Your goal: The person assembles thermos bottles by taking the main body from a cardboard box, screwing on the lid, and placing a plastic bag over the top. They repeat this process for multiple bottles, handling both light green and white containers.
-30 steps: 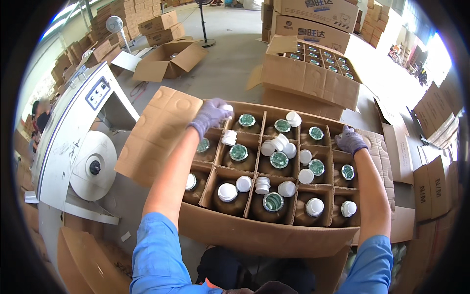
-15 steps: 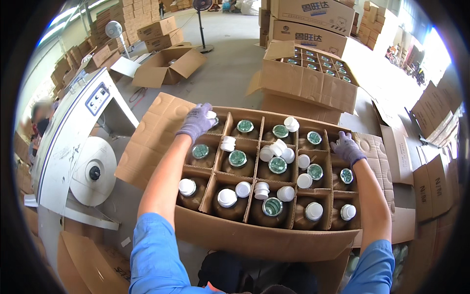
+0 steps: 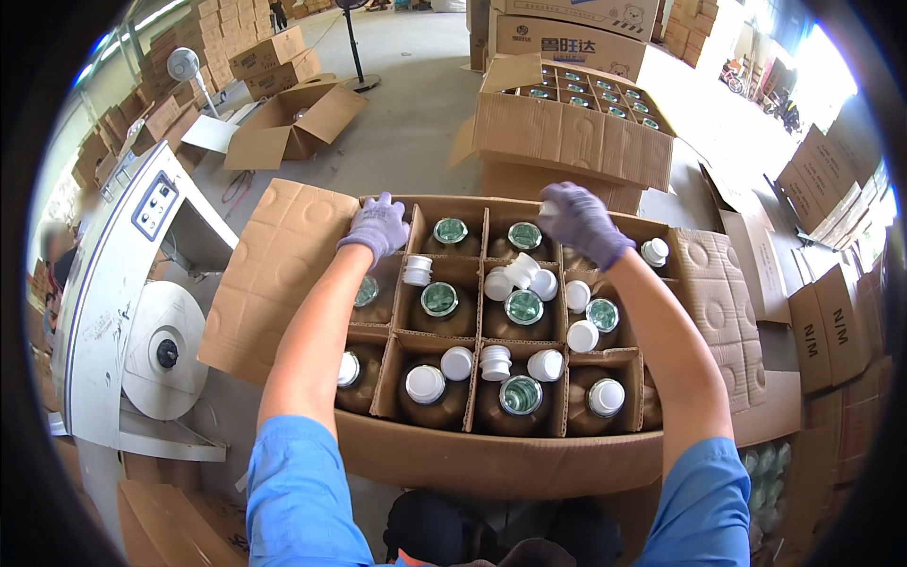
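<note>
Before me stands an open cardboard box (image 3: 529, 463), its dividers making rows of cells with large bottles. Several bottles show bare greenish mouths, such as the middle one (image 3: 523, 307); others wear white caps, such as a capped bottle (image 3: 606, 398) at the front. My left hand (image 3: 378, 229), in a purple-grey glove, curls over the back-left bottle; its fingers hide the cap there. My right hand (image 3: 584, 224), gloved alike, pinches a white cap (image 3: 548, 209) above the back row and covers the cell below. Loose white caps (image 3: 521, 270) lie among the bottle necks.
A white machine (image 3: 142, 283) with a reel stands at left. Beyond the box is another open carton (image 3: 576, 132) of bottles, with stacked cartons (image 3: 567, 52) behind. An open box (image 3: 293, 123) and fans stand farther left. Flattened cardboard (image 3: 756, 265) leans at right.
My right hand has moved left from the back-right cell, where a white cap now shows on the bottle, and has picked up a loose cap. My left hand stays at the back-left bottle.
</note>
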Motion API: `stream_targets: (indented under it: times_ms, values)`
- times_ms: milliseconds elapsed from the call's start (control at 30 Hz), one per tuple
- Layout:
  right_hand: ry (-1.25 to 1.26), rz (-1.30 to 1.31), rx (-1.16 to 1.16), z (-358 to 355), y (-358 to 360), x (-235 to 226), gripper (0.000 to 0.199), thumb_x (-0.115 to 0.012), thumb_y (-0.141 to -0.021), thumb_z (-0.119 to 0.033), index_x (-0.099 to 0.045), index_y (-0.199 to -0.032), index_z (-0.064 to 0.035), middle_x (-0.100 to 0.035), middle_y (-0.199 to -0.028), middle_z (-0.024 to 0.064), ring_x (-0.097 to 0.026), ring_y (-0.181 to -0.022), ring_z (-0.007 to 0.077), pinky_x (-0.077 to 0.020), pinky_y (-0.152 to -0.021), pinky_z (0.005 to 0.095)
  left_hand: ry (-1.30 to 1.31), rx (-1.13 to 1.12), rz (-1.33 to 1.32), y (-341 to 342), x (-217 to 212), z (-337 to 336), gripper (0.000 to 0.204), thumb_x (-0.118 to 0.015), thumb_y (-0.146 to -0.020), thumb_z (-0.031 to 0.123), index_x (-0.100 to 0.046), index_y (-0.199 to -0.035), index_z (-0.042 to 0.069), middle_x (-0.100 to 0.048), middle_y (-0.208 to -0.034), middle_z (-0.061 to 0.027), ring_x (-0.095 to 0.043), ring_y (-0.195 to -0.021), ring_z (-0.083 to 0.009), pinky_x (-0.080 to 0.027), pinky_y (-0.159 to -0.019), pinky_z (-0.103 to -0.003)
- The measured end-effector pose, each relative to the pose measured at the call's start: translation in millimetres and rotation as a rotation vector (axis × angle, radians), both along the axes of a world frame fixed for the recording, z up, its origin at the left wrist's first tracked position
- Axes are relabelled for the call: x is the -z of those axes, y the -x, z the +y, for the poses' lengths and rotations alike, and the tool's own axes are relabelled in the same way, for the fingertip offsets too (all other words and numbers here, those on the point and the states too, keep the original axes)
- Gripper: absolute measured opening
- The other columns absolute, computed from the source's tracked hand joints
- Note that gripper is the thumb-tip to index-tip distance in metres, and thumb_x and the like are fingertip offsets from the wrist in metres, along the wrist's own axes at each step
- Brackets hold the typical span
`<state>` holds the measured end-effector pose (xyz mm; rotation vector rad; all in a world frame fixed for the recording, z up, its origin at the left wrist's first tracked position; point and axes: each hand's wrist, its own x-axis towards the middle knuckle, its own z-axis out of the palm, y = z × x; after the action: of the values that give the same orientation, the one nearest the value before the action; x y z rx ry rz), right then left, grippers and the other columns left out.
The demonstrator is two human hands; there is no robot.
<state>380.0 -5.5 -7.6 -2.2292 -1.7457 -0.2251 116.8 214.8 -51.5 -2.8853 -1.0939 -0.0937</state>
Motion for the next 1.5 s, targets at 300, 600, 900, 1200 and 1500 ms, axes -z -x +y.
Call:
stream_targets:
  times_ms: [300,600,900,1200,1500]
  values:
    - [-0.016,-0.022,0.113,-61,-25,37,0.032,-0.06,-0.088,-0.03,-0.056,-0.111,-0.0078,-0.059,-0.114,0.0202,-0.062,-0.102,0.0386,-0.0498,-0.088,0.0475,0.189,-0.026,-0.465,-2,-24,-28,0.052,-0.065,-0.081,0.039,-0.061,-0.123,0.009,-0.059,-0.125,-0.0183,-0.056,-0.117,-0.0345,-0.044,-0.101,-0.042]
    - [0.112,-0.051,0.211,-60,-10,37,0.041,-0.051,-0.094,-0.038,-0.054,-0.118,-0.0049,-0.059,-0.114,0.0213,-0.058,-0.109,0.0368,-0.0429,-0.097,0.0473,0.343,0.396,-0.312,-56,-35,-157,0.054,-0.072,-0.082,0.041,-0.059,-0.124,0.01,-0.062,-0.109,-0.0194,-0.063,-0.102,-0.0316,-0.049,-0.091,-0.042]
    - [0.166,-0.047,0.2,-67,-5,25,0.063,-0.055,-0.091,-0.046,-0.046,-0.132,-0.0002,-0.055,-0.127,0.0222,-0.051,-0.121,0.0359,-0.0353,-0.107,0.0464,0.547,0.022,-0.764,-26,-11,-64,0.035,-0.081,-0.075,0.017,-0.058,-0.098,0.005,-0.065,-0.088,-0.0089,-0.062,-0.082,-0.0214,-0.051,-0.078,-0.034]
    - [0.153,-0.289,-0.168,-89,81,10,0.036,-0.064,-0.078,-0.018,-0.061,-0.114,-0.0128,-0.06,-0.105,0.01,-0.057,-0.103,0.0282,-0.044,-0.088,0.0424,0.05,0.091,-0.031,-47,-28,-70,0.062,-0.056,-0.089,0.048,-0.047,-0.135,0.008,-0.051,-0.132,-0.0227,-0.055,-0.117,-0.039,-0.045,-0.099,-0.047]
    - [0.064,-0.058,-0.099,-82,69,3,0.033,-0.07,-0.072,-0.02,-0.058,-0.102,-0.0094,-0.063,-0.096,0.0127,-0.061,-0.094,0.0326,-0.049,-0.082,0.0444,0.043,0.026,0.033,-61,-5,-76,0.077,-0.054,-0.087,0.057,-0.041,-0.139,0.001,-0.05,-0.134,-0.0251,-0.053,-0.121,-0.0404,-0.039,-0.103,-0.051]
